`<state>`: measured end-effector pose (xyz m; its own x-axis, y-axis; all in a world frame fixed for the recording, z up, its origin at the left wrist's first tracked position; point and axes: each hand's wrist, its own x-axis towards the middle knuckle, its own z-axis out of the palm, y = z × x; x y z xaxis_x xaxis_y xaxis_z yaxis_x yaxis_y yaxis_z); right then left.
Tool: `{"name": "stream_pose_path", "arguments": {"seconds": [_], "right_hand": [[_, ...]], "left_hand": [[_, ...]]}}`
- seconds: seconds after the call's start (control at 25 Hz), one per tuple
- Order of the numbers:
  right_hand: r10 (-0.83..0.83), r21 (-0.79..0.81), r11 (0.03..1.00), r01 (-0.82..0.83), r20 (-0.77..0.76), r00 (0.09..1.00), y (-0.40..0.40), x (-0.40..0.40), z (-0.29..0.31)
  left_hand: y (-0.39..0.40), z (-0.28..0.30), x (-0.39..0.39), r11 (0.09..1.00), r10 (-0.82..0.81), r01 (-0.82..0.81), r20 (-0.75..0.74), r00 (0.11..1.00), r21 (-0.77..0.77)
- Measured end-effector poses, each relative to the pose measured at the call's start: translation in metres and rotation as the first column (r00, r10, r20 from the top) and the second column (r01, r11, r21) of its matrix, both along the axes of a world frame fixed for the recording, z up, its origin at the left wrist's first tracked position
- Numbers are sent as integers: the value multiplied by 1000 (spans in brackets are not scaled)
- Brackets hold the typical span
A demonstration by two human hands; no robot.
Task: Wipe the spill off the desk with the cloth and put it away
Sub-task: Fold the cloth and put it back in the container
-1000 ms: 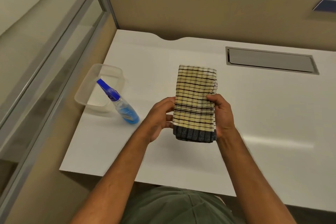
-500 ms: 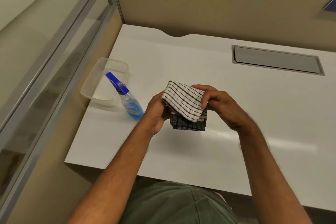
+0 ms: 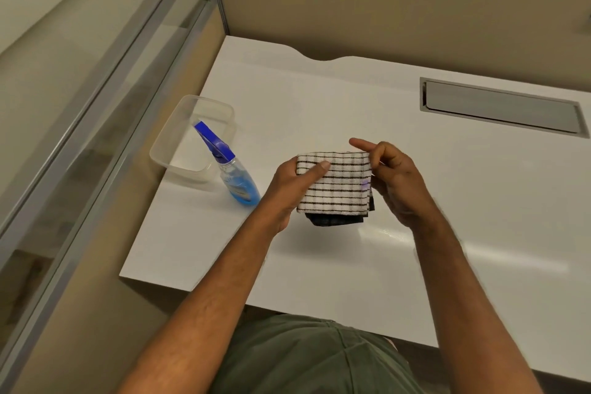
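A checked cloth (image 3: 339, 184), cream with dark stripes and a dark hem, is folded into a small square above the white desk (image 3: 351, 105). My left hand (image 3: 289, 187) grips its left edge, thumb lying across the top. My right hand (image 3: 395, 181) pinches its right edge with the forefinger stretched out. A faint wet sheen (image 3: 383, 232) shows on the desk just below and right of the cloth. The cloth's underside and the desk beneath it are hidden.
A blue spray bottle (image 3: 235, 181) stands left of my hands. Behind it sits a clear plastic container (image 3: 166, 150) near the desk's left edge. A grey cable tray lid (image 3: 502, 109) is set into the desk at back right. Partition walls enclose the back and left.
The long cloth was folded in half toward me, top over the dark hem. Both hands now hold the smaller square by its sides. The view has shifted slightly.
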<state>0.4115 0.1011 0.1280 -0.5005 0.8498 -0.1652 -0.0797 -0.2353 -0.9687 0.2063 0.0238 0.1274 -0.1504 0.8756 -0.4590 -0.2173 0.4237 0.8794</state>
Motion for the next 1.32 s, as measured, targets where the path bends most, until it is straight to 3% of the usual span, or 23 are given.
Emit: {"name": "stream_pose_path", "arguments": {"seconds": [0.08, 0.16, 0.24, 0.36, 0.52, 0.68, 0.88, 1.04, 1.16, 1.32], "right_hand": [[-99, -91, 991, 94, -53, 994, 0, -6, -8], [-76, -127, 988, 83, 54, 996, -2, -14, -14], [22, -93, 996, -3, 204, 979, -1, -24, -19], [41, -26, 999, -36, 257, 966, 8, -43, -19], [-28, -33, 999, 34, 179, 983, 42, -72, -8], [-59, -66, 996, 67, 114, 992, 80, -105, 12], [6, -8, 1000, -7, -107, 994, 119, -156, 69], [96, 2, 995, -98, -221, 971, 137, -212, 100], [177, -19, 983, -181, -118, 977, 132, -256, 92], [313, -94, 948, -305, 91, 945, 117, -304, 45]], "left_hand": [[4, -2, 0, 995, 92, -93, 25, 995, 25], [11, -2, -1, 981, 186, -188, 58, 981, 41], [19, -2, -3, 956, 288, -291, 63, 956, 46], [30, -3, -8, 911, 410, -412, 49, 911, 37], [41, 2, -19, 864, 502, -495, -97, 859, 87], [63, 33, -31, 857, 514, -479, -238, 824, 191], [91, 114, -71, 828, 540, -465, -222, 812, 313], [90, 166, -145, 825, 522, -396, -277, 806, 402], [74, 146, -201, 867, 473, -392, -261, 841, 308], [52, 63, -236, 863, 502, -496, -46, 864, 92]]}}
